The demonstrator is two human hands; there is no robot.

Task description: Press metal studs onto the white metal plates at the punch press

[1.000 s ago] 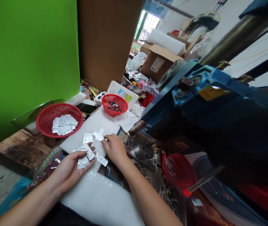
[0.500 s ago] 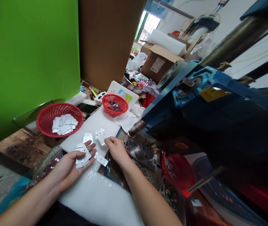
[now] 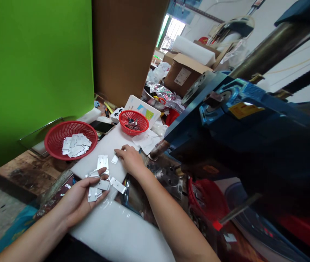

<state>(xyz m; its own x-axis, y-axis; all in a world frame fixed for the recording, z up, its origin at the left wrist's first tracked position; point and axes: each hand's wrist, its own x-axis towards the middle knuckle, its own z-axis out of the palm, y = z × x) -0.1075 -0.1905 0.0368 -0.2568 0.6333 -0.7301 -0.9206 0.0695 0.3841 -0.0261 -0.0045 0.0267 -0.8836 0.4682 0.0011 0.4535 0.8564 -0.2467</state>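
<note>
My left hand point(image 3: 82, 198) lies palm up over the near edge of a white foam sheet point(image 3: 108, 145) and holds several small white metal plates point(image 3: 96, 187). My right hand point(image 3: 129, 160) rests palm down on the sheet's right edge, fingers curled over loose plates there; whether it grips one I cannot tell. A plate point(image 3: 102, 161) lies flat on the sheet between the hands, a small piece point(image 3: 115, 159) sits by my right fingertips, and another plate point(image 3: 118, 185) lies at the sheet's near edge.
A large red basket point(image 3: 52, 138) of white plates stands at left, a small red basket point(image 3: 133, 122) of dark parts behind the sheet. A blue press machine point(image 3: 239, 127) fills the right. A green panel point(image 3: 35, 65) and cardboard boxes point(image 3: 184, 72) stand behind. Another red basket point(image 3: 206, 198) sits below the machine.
My right hand slid forward over the loose plates at the sheet's right edge, covering most of them. My left hand stayed palm up with its plates, which shifted a little.
</note>
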